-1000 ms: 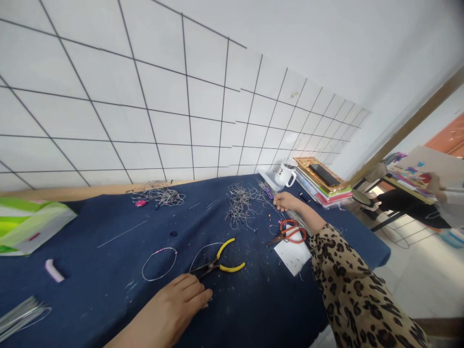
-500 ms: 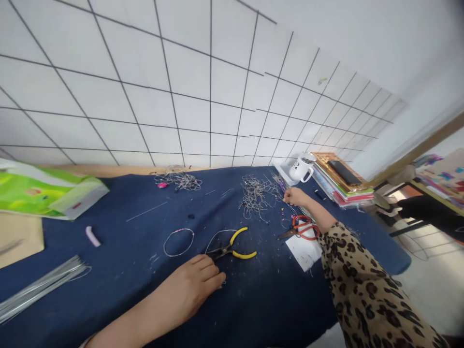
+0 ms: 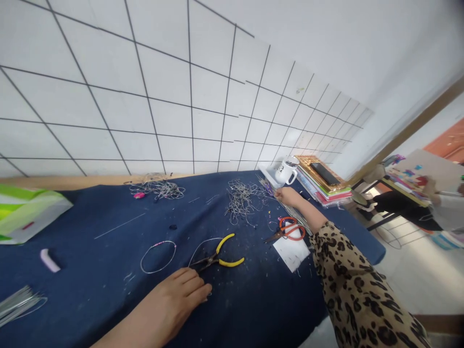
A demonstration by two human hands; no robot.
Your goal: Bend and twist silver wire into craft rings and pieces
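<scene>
My left hand (image 3: 180, 294) lies flat on the dark blue cloth (image 3: 90, 270), fingers stretched out, holding nothing. Its fingertips are close to the nose of yellow-handled pliers (image 3: 217, 257) and a loop of wire beside them. A wire ring with pink beads (image 3: 158, 255) lies just left of the pliers. My right hand (image 3: 286, 195), in a leopard-print sleeve, reaches to the far right of the table. Its fingers are closed among thin wires next to a tangle of wire (image 3: 241, 203); what they hold is too small to name.
Orange-handled scissors (image 3: 288, 230) lie on a white paper scrap (image 3: 292, 251). A white mug (image 3: 286, 171) and a stack of books with a phone (image 3: 322, 181) stand at the far right. A second wire tangle (image 3: 155, 188), straight wires (image 3: 18, 305) and a green bag (image 3: 25, 212) lie left. Another person sits at right.
The view swung back to the right. Both hands have stayed where they were, the left by the pliers, the right at the wires near the mug.
</scene>
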